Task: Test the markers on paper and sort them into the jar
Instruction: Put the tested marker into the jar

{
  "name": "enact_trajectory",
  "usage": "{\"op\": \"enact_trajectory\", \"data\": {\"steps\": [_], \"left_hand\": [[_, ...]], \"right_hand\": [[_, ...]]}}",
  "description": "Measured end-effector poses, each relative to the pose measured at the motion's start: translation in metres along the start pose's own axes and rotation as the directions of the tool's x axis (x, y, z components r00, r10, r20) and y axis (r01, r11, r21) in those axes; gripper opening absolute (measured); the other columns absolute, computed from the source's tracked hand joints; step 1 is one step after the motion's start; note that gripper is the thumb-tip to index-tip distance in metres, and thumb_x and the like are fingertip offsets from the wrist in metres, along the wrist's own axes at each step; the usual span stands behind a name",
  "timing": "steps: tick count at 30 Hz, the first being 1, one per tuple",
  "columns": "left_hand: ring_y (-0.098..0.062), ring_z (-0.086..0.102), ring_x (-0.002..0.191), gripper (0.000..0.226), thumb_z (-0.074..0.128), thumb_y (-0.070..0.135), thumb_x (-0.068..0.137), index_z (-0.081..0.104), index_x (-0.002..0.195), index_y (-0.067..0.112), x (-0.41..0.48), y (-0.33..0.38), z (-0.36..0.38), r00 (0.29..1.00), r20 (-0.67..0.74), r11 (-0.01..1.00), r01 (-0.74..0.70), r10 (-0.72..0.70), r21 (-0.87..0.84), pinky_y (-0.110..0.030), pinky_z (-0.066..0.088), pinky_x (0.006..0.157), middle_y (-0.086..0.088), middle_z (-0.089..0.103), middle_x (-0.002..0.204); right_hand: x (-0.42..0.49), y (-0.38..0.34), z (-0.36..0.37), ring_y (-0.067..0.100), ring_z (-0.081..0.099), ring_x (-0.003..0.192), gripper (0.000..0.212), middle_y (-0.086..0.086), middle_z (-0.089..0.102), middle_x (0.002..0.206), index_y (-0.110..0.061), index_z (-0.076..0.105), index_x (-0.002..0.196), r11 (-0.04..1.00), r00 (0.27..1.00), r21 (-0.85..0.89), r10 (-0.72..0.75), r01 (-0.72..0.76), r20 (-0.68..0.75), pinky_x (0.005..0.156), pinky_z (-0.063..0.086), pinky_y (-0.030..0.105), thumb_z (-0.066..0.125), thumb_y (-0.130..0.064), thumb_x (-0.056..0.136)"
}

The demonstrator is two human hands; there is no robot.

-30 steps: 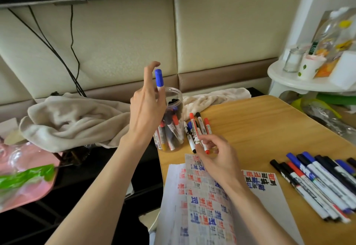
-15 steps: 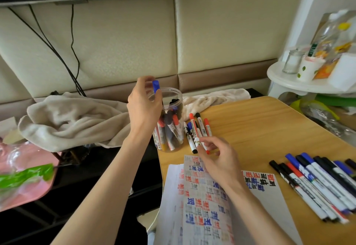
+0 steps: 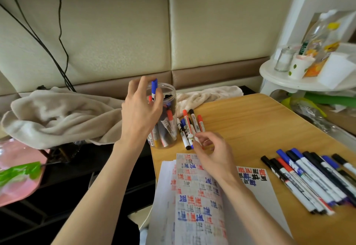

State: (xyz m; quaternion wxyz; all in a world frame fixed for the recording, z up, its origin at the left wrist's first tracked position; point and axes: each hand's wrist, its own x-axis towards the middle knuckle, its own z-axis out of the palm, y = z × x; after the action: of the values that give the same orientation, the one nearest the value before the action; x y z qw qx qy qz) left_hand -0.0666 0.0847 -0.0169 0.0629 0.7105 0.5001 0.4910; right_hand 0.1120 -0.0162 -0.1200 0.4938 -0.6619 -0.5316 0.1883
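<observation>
One blue marker is pinched in left hand fingers at the jar mouth. Right hand fingers touch loose markers; grip unclear.

The fingers of the left hand hide all but the blue cap of the marker and cover the jar's near side. Under the right hand's fingers, the ends of the loose markers vanish, and whether those fingers grip one is unclear.

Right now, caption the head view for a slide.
Left hand holds a blue-capped marker at the jar; right hand touches loose markers.
</observation>
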Motion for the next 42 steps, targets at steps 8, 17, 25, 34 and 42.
{"op": "enact_trajectory", "data": {"steps": [8,17,25,34,42], "left_hand": [[-0.019,0.062,0.093,0.064,0.052,0.089,0.077,0.064,0.107,0.034,-0.005,-0.005,-0.003,0.986,0.169,0.992,-0.008,-0.013,0.122,-0.030,0.044,0.073,0.005,0.041,0.139],[-0.021,0.066,0.092,0.081,0.054,0.098,0.053,0.068,0.084,0.025,0.003,-0.008,0.001,0.982,0.176,0.979,0.031,-0.067,0.201,-0.031,0.042,0.073,0.006,0.054,0.123],[-0.025,0.063,0.102,0.087,0.069,0.090,0.056,0.059,0.113,0.025,0.003,-0.008,0.005,0.972,0.225,0.973,0.014,-0.068,0.232,-0.033,0.041,0.076,-0.001,0.050,0.130],[-0.009,0.056,0.107,0.109,0.078,0.075,0.062,0.033,0.149,0.026,-0.016,-0.006,0.013,0.988,0.135,0.996,0.079,-0.073,-0.044,-0.027,0.038,0.085,-0.002,0.049,0.139],[-0.002,0.048,0.107,0.106,0.076,0.076,0.062,0.038,0.147,0.027,-0.018,-0.002,0.021,0.986,0.145,0.989,0.094,-0.078,-0.111,-0.026,0.041,0.087,0.001,0.049,0.142]], "right_hand": [[0.006,-0.001,0.000,-0.005,0.059,0.095,0.021,-0.020,0.065,0.103,-0.033,0.072,0.115,1.000,1.000,-0.007,-0.007,0.006,-0.019,0.073,0.045,0.005,0.075,-0.029,0.094],[0.018,-0.001,0.004,-0.001,0.061,0.094,0.021,-0.019,0.068,0.102,-0.037,0.071,0.111,1.000,0.999,-0.018,-0.008,0.008,-0.039,0.074,0.047,0.011,0.076,-0.030,0.093],[0.024,0.009,-0.001,0.004,0.062,0.100,0.026,-0.014,0.068,0.105,-0.027,0.073,0.118,0.997,0.995,-0.077,0.026,-0.033,-0.091,0.083,0.049,0.020,0.077,-0.026,0.092],[0.030,0.030,-0.004,0.018,0.060,0.120,0.035,-0.001,0.068,0.124,-0.018,0.071,0.127,0.944,0.985,-0.298,0.107,-0.144,-0.135,0.090,0.043,0.026,0.075,-0.032,0.095],[0.031,0.029,0.002,0.023,0.064,0.104,0.022,0.003,0.071,0.108,-0.017,0.079,0.106,0.885,0.972,-0.431,0.086,-0.175,-0.218,0.076,0.054,0.034,0.079,-0.034,0.091]]}}
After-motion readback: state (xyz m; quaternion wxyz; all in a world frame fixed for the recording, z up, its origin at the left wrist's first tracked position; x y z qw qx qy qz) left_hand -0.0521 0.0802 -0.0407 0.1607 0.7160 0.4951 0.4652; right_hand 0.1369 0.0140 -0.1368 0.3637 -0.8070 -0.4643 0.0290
